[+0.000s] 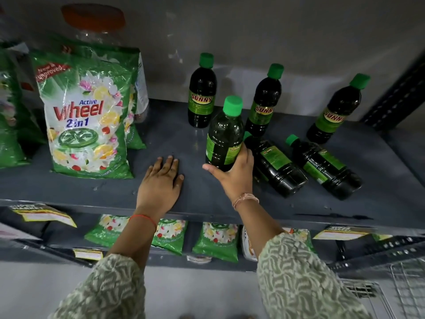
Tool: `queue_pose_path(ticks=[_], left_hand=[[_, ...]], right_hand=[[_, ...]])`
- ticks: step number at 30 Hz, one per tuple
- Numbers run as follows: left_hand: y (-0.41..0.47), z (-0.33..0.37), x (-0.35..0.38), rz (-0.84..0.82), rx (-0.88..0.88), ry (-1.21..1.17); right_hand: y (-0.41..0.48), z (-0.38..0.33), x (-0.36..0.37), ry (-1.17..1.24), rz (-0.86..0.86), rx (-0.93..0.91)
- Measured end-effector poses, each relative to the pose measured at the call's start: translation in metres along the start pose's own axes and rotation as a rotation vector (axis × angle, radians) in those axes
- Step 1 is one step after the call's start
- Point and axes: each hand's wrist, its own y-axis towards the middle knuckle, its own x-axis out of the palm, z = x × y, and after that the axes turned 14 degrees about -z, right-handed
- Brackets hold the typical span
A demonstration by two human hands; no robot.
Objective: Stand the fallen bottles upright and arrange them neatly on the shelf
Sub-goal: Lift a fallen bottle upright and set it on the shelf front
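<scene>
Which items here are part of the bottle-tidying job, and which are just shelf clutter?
Job: held bottle, right hand, two fallen bottles, three standing bottles, shelf.

Clutter: detergent bag, jar, lower-shelf packets, wire basket.

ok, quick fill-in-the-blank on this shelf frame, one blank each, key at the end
1. The right hand grips a dark bottle with a ____ cap.
2. ____ bottles lie on their sides on the shelf.
3. The left hand rests ____ on the shelf.
4. The detergent bag reads "Active ____".

Missing: green; two; flat; Wheel
</scene>
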Motion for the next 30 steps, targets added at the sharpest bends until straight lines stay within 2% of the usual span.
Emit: queue_pose_path(ticks=[2, 6, 8, 11, 14, 19, 23, 25, 30], left_hand=[[-0.001, 0.0, 0.001, 0.0, 0.001, 0.011], [-0.002, 0.001, 0.0, 0.001, -0.002, 0.016], [-0.002, 0.001, 0.0, -0.004, -0.004, 0.016], [-0.002, 0.0, 0.001, -0.005, -0.003, 0.007], [-0.001, -0.001, 0.0, -0.005, -0.001, -0.002], [-0.002, -0.001, 0.0, -0.007, 0.0, 0.0], [-0.002, 0.0, -0.001, -0.014, -0.001, 0.003], [-0.002, -0.001, -0.001, -0.013, 0.004, -0.001], [-0.002, 0.0, -0.001, -0.008, 0.004, -0.006]], right_hand=[[-0.001, 0.001, 0.001, -0.021, 0.015, 0.009], [-0.004, 0.001, -0.001, 0.142, -0.099, 0.03], [-0.005, 0.001, 0.001, 0.144, -0.113, 0.02], [-0.006, -0.004, 0.006, 0.032, -0.028, 0.028], [-0.006, -0.006, 0.005, 0.019, 0.025, 0.009], [-0.011, -0.003, -0.004, 0.238, -0.17, -0.018], [-0.009, -0.003, 0.001, 0.078, -0.098, 0.023], [-0.008, -0.001, 0.0, 0.125, -0.074, 0.039], [-0.003, 0.01, -0.012, 0.271, -0.233, 0.084]])
